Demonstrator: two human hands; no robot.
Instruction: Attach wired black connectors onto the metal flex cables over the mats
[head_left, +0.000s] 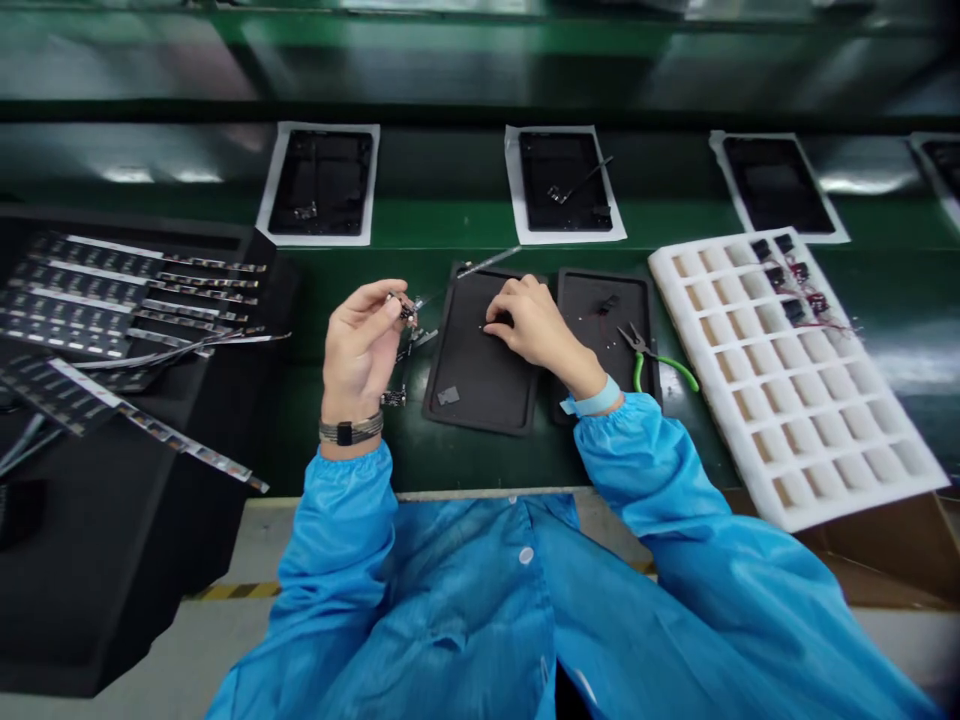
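My left hand (361, 345) is raised over the green belt, thumb and fingers pinched on a small dark component (406, 310) with thin leads hanging from it. My right hand (531, 326) rests curled on a black rectangular tray (472, 385), fingertips pressed at its upper middle; what they hold, if anything, is too small to see. A small grey chip (448, 396) lies near the tray's lower left corner. A second black tray (600, 330) lies just right of that hand, with a small dark part on it. Both sleeves are blue.
Green-handled pliers (652, 355) lie beside the second tray. A white foam grid tray (795, 380) holds several wired parts at its far end. A black bin of component strips (112, 300) stands left. Black panels on white sheets (321, 185) line the belt behind.
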